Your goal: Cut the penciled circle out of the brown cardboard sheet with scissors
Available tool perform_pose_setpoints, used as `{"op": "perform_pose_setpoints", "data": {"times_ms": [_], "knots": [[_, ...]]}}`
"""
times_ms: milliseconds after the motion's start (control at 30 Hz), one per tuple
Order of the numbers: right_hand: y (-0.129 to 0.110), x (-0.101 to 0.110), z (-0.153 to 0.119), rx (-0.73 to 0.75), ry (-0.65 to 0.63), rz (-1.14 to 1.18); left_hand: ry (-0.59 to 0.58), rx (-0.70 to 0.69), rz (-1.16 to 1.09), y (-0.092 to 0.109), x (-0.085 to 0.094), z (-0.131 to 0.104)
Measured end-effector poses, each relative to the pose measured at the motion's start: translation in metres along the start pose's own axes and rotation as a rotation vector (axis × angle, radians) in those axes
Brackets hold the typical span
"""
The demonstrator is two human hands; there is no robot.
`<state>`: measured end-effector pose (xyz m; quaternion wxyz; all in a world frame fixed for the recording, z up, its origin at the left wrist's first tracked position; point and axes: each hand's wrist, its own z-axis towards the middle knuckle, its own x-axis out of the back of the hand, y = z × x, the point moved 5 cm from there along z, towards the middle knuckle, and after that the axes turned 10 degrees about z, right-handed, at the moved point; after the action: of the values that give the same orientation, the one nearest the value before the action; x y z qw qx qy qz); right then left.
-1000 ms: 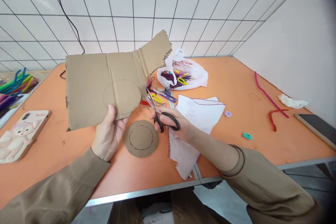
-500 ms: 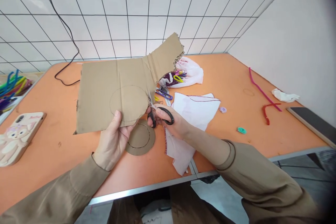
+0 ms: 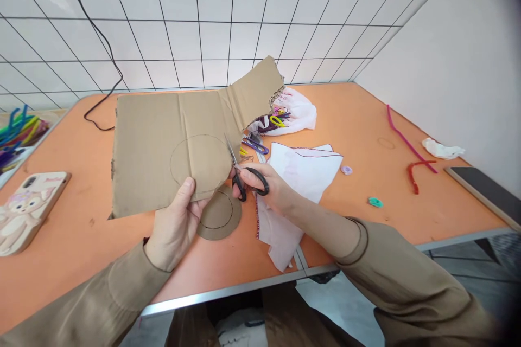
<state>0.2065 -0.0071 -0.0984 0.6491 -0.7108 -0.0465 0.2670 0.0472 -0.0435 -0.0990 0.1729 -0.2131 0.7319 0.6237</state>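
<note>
My left hand grips the lower edge of a brown cardboard sheet, its thumb on top near a drawn circle. The sheet is tilted up above the table. My right hand is closed around the black handles of a pair of scissors. Their blades point up and left and lie at the cardboard's cut edge, beside the right side of the drawn circle. Partly under the sheet, a round cardboard disc with a marked inner circle rests on the table.
A white cloth with red stitching lies right of the disc. Behind it sits a white bag with coloured bits. A phone in a cartoon case is at left, pipe cleaners and a dark device at right.
The cardboard has tipped slightly, its left side lower and further left. The scissor blades now show more over the sheet, and both hands have shifted slightly.
</note>
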Motion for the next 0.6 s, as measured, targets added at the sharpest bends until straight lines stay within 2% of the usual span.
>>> {"op": "perform_pose_setpoints", "data": {"times_ms": [67, 167, 433, 600], "knots": [[-0.0012, 0.0021, -0.0011, -0.047, 0.007, 0.042, -0.031, -0.004, 0.000, -0.0001, 0.0000, -0.0002], [-0.0028, 0.0055, -0.0020, -0.099, 0.034, 0.068, -0.003, 0.004, 0.013, -0.0002, 0.0023, -0.0010], [-0.0039, 0.0045, 0.0024, 0.001, 0.025, -0.007, 0.109, 0.049, -0.004, -0.0019, 0.0037, -0.0050], [-0.0019, 0.0045, 0.0008, 0.029, 0.038, -0.049, 0.077, 0.054, -0.019, -0.0035, 0.0008, -0.0072]]}}
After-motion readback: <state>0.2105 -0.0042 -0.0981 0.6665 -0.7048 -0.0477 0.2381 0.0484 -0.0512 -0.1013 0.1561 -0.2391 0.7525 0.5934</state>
